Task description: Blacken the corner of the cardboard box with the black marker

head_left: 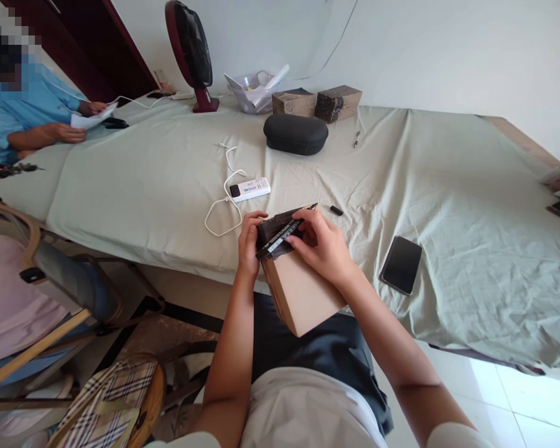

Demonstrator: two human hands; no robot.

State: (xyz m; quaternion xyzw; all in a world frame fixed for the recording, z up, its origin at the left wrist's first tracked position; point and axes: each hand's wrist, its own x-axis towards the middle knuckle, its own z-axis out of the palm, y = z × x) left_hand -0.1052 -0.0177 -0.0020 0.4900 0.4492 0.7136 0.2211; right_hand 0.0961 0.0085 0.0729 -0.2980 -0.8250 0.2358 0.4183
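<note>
A brown cardboard box [303,295] is tilted at the table's front edge, above my lap, with black tape across its far end. My left hand [249,242] is wrapped around the taped left side and steadies the box. Between the thumb and fingers of my right hand [324,246] is a slim black stick with white print [280,238], lying slantwise against the black tape. Its exact kind and its tip are unclear. Just beyond my right hand, a small black cap-like piece [336,210] lies on the cloth.
A light green cloth [168,180] covers the table. Around it are a white device with a cable [252,188], a black case [295,134], two taped boxes [338,102], a plastic basket [252,93], a fan [191,50], a pen [356,139] and a phone [402,264]. Another person holds paper [93,116].
</note>
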